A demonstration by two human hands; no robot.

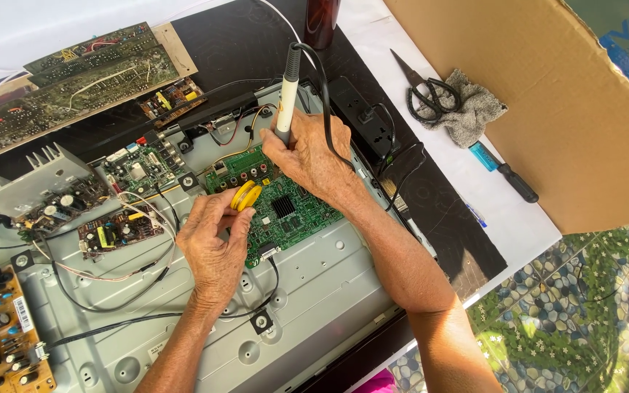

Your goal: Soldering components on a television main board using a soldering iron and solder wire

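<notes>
My right hand [307,156] is closed around the grey-and-white soldering iron [285,91], fingers wrapped low on the handle, with its tip down at the upper edge of the green circuit board [285,211]; the tip itself is hidden behind my fingers. Its black cord loops up and over the back of that hand. My left hand [212,240] pinches a small yellow spool [245,195] between thumb and fingertips, held just above the board beside the row of round connectors (the grip is tight, no gap showing).

The board lies on a grey metal panel [314,291], with bare panel open toward me. To my left, smaller boards and loose wires crowd close. To my right, a black power strip [362,113] sits near the panel edge, then scissors [424,94] on a grey rag [471,113] and a blue-handled screwdriver [504,171] against a cardboard sheet [547,109].
</notes>
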